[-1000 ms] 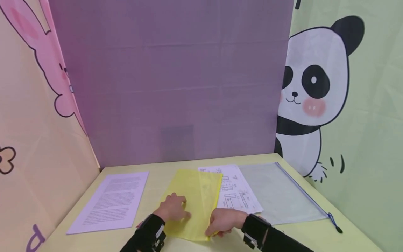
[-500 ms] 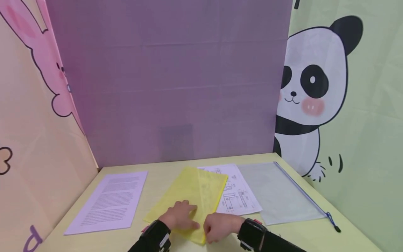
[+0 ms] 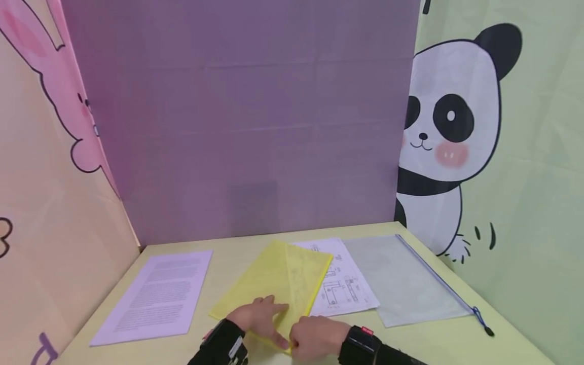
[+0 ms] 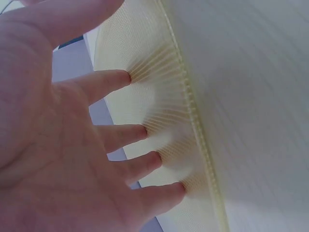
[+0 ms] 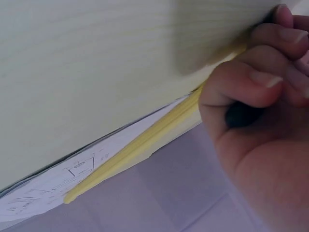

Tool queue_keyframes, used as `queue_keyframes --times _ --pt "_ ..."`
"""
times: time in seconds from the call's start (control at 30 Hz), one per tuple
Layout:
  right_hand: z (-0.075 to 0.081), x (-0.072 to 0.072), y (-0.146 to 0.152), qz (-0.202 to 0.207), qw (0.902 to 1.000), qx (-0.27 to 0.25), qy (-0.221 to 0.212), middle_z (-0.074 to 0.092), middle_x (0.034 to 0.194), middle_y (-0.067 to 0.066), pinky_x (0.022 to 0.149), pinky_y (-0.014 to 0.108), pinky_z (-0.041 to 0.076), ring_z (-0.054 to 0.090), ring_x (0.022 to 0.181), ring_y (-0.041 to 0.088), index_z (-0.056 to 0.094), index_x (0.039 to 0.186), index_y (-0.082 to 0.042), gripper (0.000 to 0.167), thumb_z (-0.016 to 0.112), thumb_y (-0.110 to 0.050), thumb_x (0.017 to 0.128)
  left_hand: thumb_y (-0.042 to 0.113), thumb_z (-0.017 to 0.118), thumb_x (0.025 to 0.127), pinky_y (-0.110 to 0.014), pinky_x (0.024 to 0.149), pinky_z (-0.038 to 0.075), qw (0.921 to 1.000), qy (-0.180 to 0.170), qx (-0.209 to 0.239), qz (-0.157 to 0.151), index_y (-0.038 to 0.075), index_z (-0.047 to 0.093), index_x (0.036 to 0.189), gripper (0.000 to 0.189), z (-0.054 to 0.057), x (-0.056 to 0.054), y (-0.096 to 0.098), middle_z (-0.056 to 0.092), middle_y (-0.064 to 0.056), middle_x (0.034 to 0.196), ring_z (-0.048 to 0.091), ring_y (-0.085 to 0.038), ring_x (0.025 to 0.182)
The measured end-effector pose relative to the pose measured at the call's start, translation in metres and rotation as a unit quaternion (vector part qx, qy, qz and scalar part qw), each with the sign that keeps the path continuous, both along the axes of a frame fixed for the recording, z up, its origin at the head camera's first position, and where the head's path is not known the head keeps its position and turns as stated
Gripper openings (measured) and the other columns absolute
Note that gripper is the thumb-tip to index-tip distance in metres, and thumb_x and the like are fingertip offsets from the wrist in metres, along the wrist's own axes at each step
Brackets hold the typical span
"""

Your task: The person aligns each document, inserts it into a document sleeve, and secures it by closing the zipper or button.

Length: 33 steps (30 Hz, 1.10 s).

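Note:
A yellow mesh zipper bag [image 3: 269,276] lies turned at an angle in the middle of the table, its far right part over a printed drawing sheet [image 3: 344,289]. With spread, straight fingers my left hand [image 3: 260,317] presses on the bag's near part; in the left wrist view the fingertips [image 4: 124,76] pucker the mesh beside its seamed edge. At the bag's near right corner, my right hand [image 3: 319,335] is curled. The right wrist view shows a dark, rounded zipper pull [image 5: 241,115] gripped in its fingers, with the bag's yellow edge [image 5: 140,145] running away from the hand.
A stack of printed text pages [image 3: 157,294] lies on the left of the table [image 3: 228,253]. To the right is a pale, translucent zipper bag [image 3: 406,279] with a blue zipper and dark pull [image 3: 488,330]. Purple, pink and green cloth walls surround the table.
The yellow bag has turned clockwise, its far end swinging right over the drawing sheet. Both hands have shifted slightly nearer the body, the right one staying at the bag's near corner.

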State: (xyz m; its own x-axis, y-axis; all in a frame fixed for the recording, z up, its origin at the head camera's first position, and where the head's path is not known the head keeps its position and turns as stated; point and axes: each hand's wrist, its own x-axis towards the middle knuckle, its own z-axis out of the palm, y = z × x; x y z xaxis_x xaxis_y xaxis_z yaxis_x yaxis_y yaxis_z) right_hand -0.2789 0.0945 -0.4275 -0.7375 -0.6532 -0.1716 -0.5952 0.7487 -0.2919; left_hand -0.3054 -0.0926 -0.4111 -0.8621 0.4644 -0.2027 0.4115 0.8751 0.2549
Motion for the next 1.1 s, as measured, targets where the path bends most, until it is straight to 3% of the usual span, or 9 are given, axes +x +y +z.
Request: queue_keyframes --times 0.13,0.37,0.6,1.1 --pt "-0.004 0.001 -0.001 0.009 0.9999 0.005 0.013 0.044 0.056 -0.014 0.053 0.022 0.038 0.044 0.053 0.005 0.063 0.069 -0.025 0.016 0.065 -0.023 0.084 0.056 0.088 0.07 -0.061 0.103 0.044 0.9998 0.015 -0.015 -0.004 0.02 0.056 0.146 0.09 0.001 0.002 0.001 0.047 -0.02 0.148 0.045 -0.042 0.134" --pt "-0.01 -0.003 0.001 0.062 0.9961 0.018 0.06 0.037 0.054 -0.013 0.051 0.021 0.033 0.039 0.049 0.006 0.056 0.064 -0.025 0.026 0.064 -0.028 0.089 0.055 0.09 0.068 -0.062 0.101 0.046 0.9996 0.018 -0.019 0.004 0.022 0.056 0.146 0.092 0.0 0.0 0.004 0.046 -0.019 0.149 0.044 -0.041 0.134" --pt "-0.019 -0.007 0.005 0.142 0.9762 0.039 0.159 0.035 0.052 -0.016 0.046 0.018 0.029 0.036 0.045 0.002 0.052 0.064 -0.026 0.032 0.061 -0.03 0.095 0.054 0.09 0.068 -0.063 0.102 0.045 0.9996 0.009 -0.024 0.007 0.026 0.055 0.148 0.092 -0.003 -0.002 0.004 0.043 -0.018 0.152 0.042 -0.041 0.136" --pt "-0.021 -0.012 0.01 0.155 0.9754 0.022 0.155 0.039 0.055 -0.018 0.049 0.016 0.031 0.037 0.047 0.0 0.056 0.069 -0.027 0.027 0.062 -0.03 0.095 0.056 0.089 0.069 -0.062 0.101 0.045 0.9994 -0.001 -0.031 0.013 0.027 0.053 0.148 0.092 -0.005 -0.004 0.002 0.044 -0.016 0.15 0.043 -0.04 0.135"
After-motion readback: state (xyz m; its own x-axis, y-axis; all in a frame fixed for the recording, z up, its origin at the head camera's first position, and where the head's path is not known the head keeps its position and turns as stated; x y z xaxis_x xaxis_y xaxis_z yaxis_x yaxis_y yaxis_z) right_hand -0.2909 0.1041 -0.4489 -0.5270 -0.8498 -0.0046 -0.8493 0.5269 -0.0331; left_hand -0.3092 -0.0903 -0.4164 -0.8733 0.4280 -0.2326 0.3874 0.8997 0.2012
